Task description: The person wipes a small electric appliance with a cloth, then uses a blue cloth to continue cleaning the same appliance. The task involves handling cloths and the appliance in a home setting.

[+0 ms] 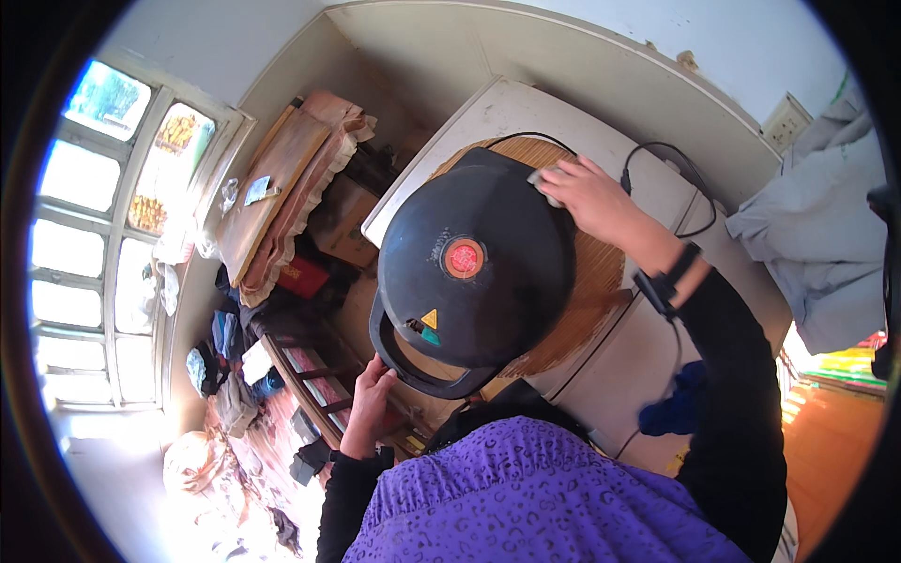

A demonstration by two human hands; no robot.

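Observation:
A round black electric baking pan (pixel 493 302) with a loop handle stands on a round slatted bamboo mat (pixel 602 281). Its lid bears a round red and orange emblem and a yellow warning triangle. With my left hand (pixel 369 401) I hold the outer edge of the handle at the near left. My right hand (pixel 581 197) presses a small pale cloth (pixel 545 184) against the far right rim of the pan. Part of the cloth is hidden under the fingers.
Mat and pan rest on a white cabinet top (pixel 479 116). A black power cord (pixel 686 146) curves at the back right. Grey cloth (pixel 809 211) hangs at the right, and a dark blue cloth (pixel 672 405) lies nearer me. Wooden boards (pixel 281 183) lean at the left.

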